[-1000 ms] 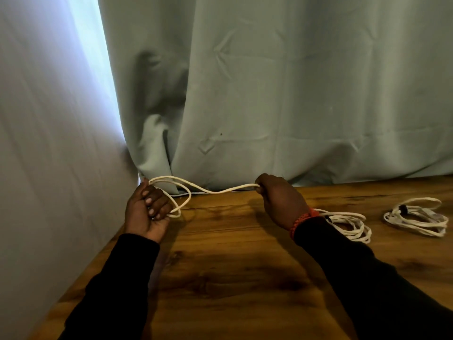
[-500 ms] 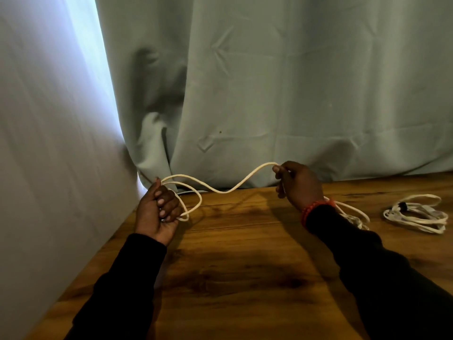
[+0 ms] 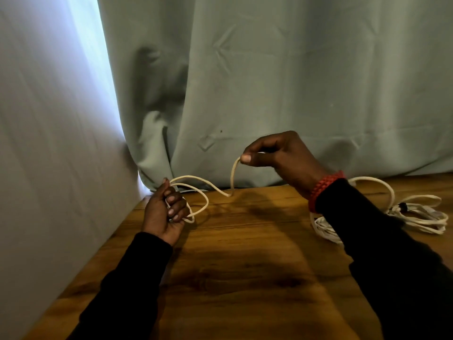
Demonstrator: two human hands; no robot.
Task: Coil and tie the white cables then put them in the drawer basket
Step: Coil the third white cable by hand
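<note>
On a wooden table (image 3: pixel 245 278) backed by a pale curtain (image 3: pixel 294 82), a white cable (image 3: pixel 221 190) is being coiled btwn two hands. Nearest the camera, the left hand (image 3: pixel 163 212) is closed round two small loops already gathered, fingers (image 3: pixel 176 204) curled over the strands, palm turned inward. From that grip the cable runs right & away, dips to touch the tabletop, then rises steeply to the right hand (image 3: pixel 279 155), where it is pinched btwn thumb and forefinger, held higher & farther back. The free run thus lies right of the left-hand coil, its long axis roughly left-to-right; the next loop is judged to need that pinch carried leftward to the left fingers. Behind the right wrist, w/ its red bracelet (image 3: pixel 323 190), the slack trails to a loose heap (image 3: pixel 323 229) partly hidden by the sleeve. Farther right, a second bundle (image 3: pixel 421 214) lies apart, apparently tied already. No drawer basket is in view.
</note>
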